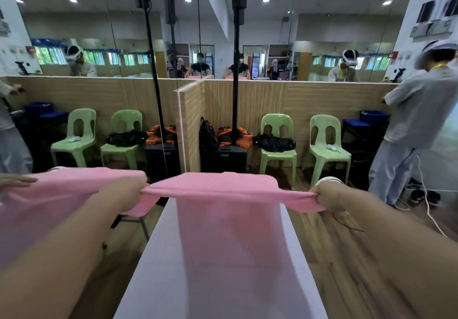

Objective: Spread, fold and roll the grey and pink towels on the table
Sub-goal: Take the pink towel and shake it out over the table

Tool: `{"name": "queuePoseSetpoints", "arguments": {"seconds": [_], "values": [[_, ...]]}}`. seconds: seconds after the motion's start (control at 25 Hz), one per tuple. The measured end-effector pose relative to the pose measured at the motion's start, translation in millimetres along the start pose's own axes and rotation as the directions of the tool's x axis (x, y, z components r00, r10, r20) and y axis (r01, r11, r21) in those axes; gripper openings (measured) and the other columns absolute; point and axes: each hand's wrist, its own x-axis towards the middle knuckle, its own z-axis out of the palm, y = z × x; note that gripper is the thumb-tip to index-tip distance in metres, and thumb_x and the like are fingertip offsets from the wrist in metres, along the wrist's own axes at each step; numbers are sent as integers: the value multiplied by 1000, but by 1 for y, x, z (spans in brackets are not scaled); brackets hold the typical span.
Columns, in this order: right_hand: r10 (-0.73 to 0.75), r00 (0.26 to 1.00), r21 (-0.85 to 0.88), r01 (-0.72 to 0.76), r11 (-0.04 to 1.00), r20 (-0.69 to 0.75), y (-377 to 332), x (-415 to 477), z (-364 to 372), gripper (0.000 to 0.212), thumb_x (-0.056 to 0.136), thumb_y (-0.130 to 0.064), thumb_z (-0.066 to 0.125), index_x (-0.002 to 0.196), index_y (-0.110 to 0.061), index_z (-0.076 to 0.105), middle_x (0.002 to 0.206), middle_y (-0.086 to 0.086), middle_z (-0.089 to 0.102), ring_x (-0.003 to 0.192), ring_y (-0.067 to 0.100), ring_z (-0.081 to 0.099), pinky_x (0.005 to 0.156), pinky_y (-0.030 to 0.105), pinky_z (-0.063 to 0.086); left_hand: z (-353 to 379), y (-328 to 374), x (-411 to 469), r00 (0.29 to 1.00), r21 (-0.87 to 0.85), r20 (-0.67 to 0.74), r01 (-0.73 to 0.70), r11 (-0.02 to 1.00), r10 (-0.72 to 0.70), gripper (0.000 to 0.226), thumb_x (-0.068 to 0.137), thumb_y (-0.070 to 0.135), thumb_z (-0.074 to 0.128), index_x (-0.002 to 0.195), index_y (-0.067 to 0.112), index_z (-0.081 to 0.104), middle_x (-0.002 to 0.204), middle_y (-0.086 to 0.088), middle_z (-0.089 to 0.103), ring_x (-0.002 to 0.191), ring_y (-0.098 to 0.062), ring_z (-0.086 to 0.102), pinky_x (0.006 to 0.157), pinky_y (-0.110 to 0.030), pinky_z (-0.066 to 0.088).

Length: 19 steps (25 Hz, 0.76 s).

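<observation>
Our white bench [153, 281] runs narrow down the centre, with wooden floor [319, 244] open along both long edges; the frame cuts off its near end. The pink towel [223, 232] drapes along the bench top, its far edge lifted and stretched taut. Our left grip [128, 189] and right grip [329, 194] each clench one far corner, fingers fully curled.

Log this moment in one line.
left hand: grips pink towel; right hand: grips pink towel; pink towel: taut, over table
</observation>
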Motion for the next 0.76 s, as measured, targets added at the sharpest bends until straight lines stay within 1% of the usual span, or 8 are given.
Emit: {"name": "queuePoseSetpoints", "arguments": {"seconds": [0.08,0.12,0.24,0.32,0.36,0.48,0.6,0.76], "values": [[-76,997,-20,76,997,5,7,-35,24,38,86,-8,47,68,-39,59,81,-2,59,79,23,56,74,35,46,11,2,-61,1000,-25,2,7,1000,-7,40,95,13,48,131,25,61,126,-6,64,113,-28,61,96,-38,51],[-94,996,-46,94,995,-5,12,-56,44,38,86,-8,47,77,-40,65,83,-1,58,78,23,55,72,35,46,20,1,-90,1000,-25,11,23,999,-22,41,95,13,49,132,25,61,126,-6,64,114,-28,61,95,-37,51],[-122,990,-114,113,987,-72,17,-141,125,45,88,-11,50,128,-28,63,106,6,67,101,26,63,79,32,48,61,0,-192,997,-39,70,47,998,-44,41,99,22,50,139,25,55,136,-7,60,122,-28,57,99,-35,45],[-62,990,31,66,997,-128,18,-184,162,50,92,-17,47,140,-31,52,132,4,63,116,27,59,92,33,48,92,-10,-242,990,-76,134,48,996,-37,40,100,36,51,135,19,60,136,-11,60,123,-32,56,100,-37,44],[-21,996,97,30,995,-89,18,-208,180,50,95,-20,44,143,-31,49,138,4,59,120,27,57,96,33,47,105,-16,-268,994,-65,102,44,997,-37,42,99,40,52,133,18,62,136,-13,61,122,-34,56,100,-38,44],[-39,998,63,41,997,-44,16,-271,232,53,97,-22,41,148,-37,41,151,2,47,130,25,51,105,31,41,142,-30,-340,1000,-68,-3,-10,998,10,49,92,14,53,137,32,59,140,-9,58,125,-32,56,102,-40,46],[-49,999,5,49,999,-19,14,-324,276,49,99,-27,44,146,-40,42,155,1,42,134,24,48,110,31,36,172,-40,-403,991,-102,-35,-135,986,132,57,71,-8,59,114,27,72,120,-5,72,117,-35,63,86,-47,57],[-6,1000,-82,6,997,-10,-6,-392,319,42,86,-49,66,120,-24,71,126,5,68,112,25,62,102,42,46,214,-57,-478,967,-66,33,-251,966,254,65,42,-10,89,100,16,79,103,-2,78,97,-33,73,70,-45,62]]}}
